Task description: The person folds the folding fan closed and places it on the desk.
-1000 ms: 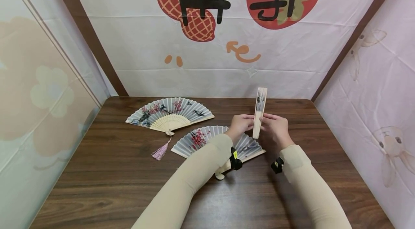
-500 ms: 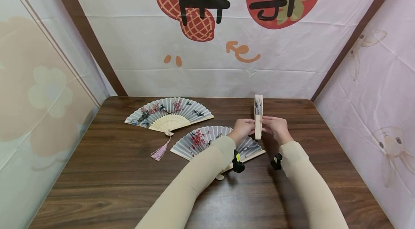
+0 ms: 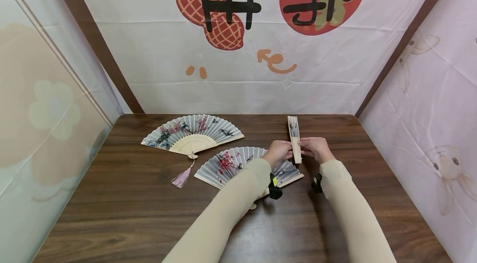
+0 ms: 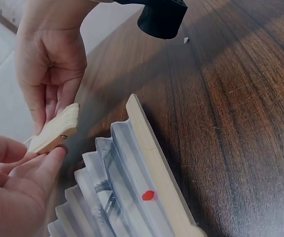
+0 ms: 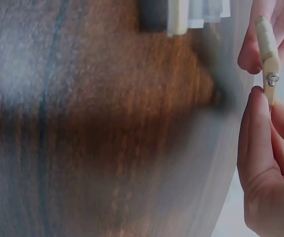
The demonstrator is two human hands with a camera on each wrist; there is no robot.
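A folded hand fan (image 3: 294, 141), pale wooden ribs with grey printed cloth, stands between my two hands over the right part of the table. My left hand (image 3: 278, 152) pinches its lower part from the left; my right hand (image 3: 316, 149) pinches it from the other side. In the left wrist view the rivet end of the folded fan (image 4: 55, 129) shows between the fingers of both hands. Just left of it an open fan with red blossoms (image 3: 227, 163) lies on the table, partly covered by my left forearm.
Farther back on the left lies another open fan (image 3: 197, 132) with pink blossoms, its pink tassel (image 3: 182, 178) trailing toward me. Printed cloth walls (image 3: 238, 97) enclose the wooden table (image 3: 123, 213) at the back and both sides.
Both hands have lowered the folded fan, and its upper end has swung from leaning right to leaning slightly left. The two open fans have stayed in place.
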